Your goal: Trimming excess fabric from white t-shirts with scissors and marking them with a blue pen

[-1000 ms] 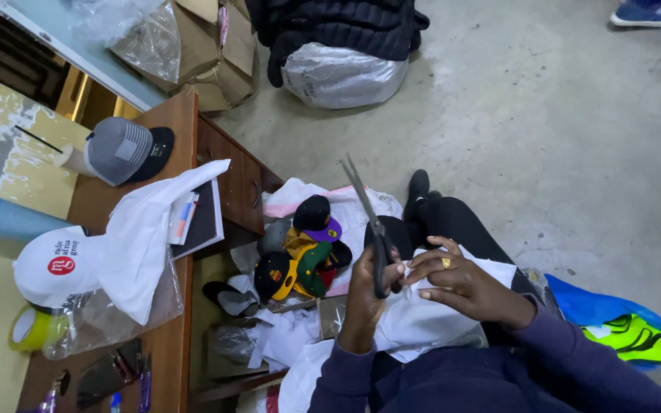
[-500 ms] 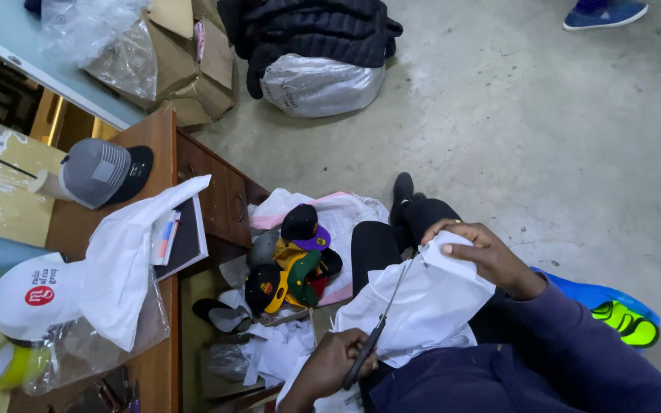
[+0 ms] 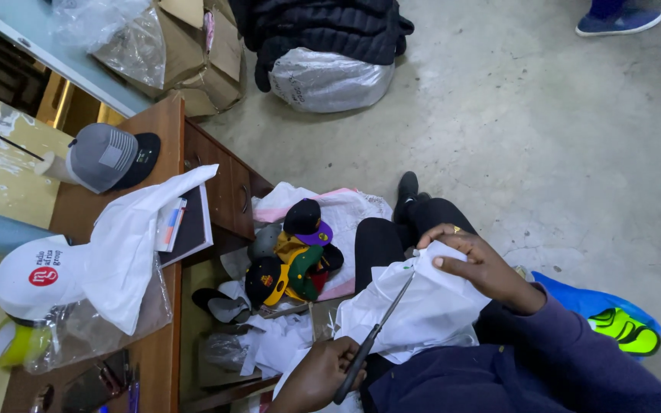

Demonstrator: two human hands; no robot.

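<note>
Cutting cleanly needs the right hand [image 3: 472,264], at two o'clock, pinching the white fabric [image 3: 422,313] taut while the left hand [image 3: 319,375], fingers gripping the scissors [image 3: 372,340], steers them.

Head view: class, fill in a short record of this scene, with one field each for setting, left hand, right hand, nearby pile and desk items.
Setting: person seated on a concrete floor beside a wooden desk
Left hand: grips scissors, blades against the cloth
Right hand: holds up white cloth at its top edge
Nearby pile: multicoloured caps on a bag
Desk items: grey cap, white cap, white fabric
</note>
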